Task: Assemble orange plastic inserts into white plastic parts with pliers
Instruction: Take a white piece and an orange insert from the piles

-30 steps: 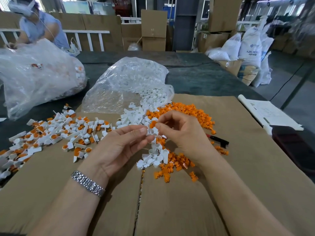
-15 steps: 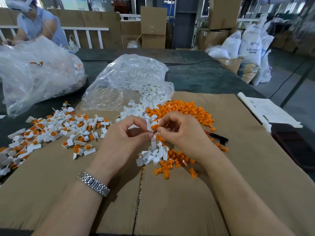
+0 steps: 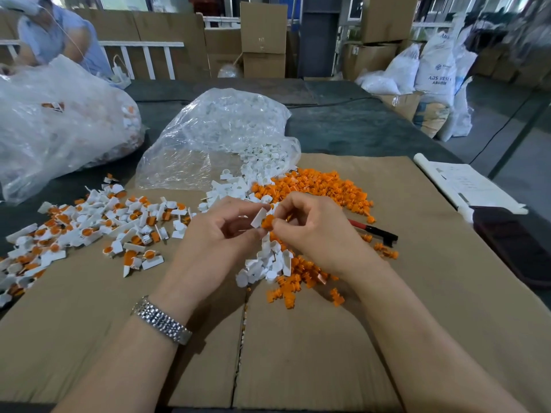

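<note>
Over the cardboard sheet [image 3: 298,353], our left hand [image 3: 214,248] pinches a white part [image 3: 258,217] while our right hand [image 3: 313,234] pinches an orange insert [image 3: 267,222] against it. The pliers [image 3: 374,232] lie unused just right of our hands. To our left sits a spread of assembled pieces [image 3: 89,228]; beyond, loose orange inserts [image 3: 322,186] and a bag of white parts [image 3: 220,135] suggest much remains

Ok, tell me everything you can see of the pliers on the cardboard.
The pliers lie flat and unused on the brown cardboard, right of the right hand, which hides part of them. A red section leads to a black end pointing right. Loose orange inserts lie close by. No hand grips them.
</note>
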